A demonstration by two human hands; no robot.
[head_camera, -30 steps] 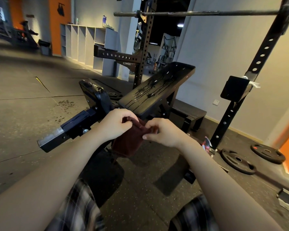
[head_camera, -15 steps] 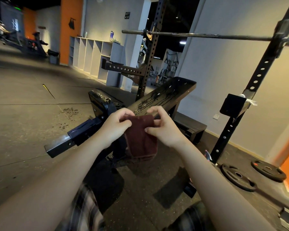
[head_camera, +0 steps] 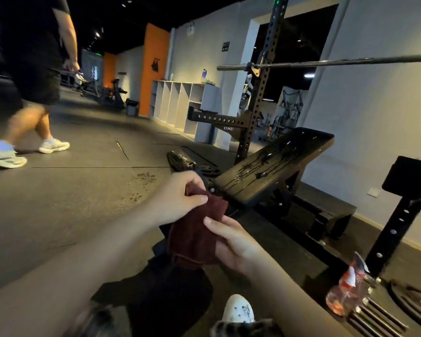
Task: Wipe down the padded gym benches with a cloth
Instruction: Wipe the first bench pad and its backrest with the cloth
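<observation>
A dark red cloth hangs folded between both hands in front of me. My left hand pinches its top edge with thumb and fingers. Lower down, my right hand grips the cloth's right side. Just beyond the hands stands a black padded bench, its backrest tilted up to the right and streaked with wet drips. The bench's seat end is partly hidden behind my left hand.
A black squat rack upright holds a barbell across the top right. A second upright stands at right with a spray bottle and weight plate at its foot. Another person's legs pass at far left. My shoe shows below.
The view has tilted up and swung left, bringing a walking person into sight. My right hand has slid down the cloth's side; my left still pinches the top.
</observation>
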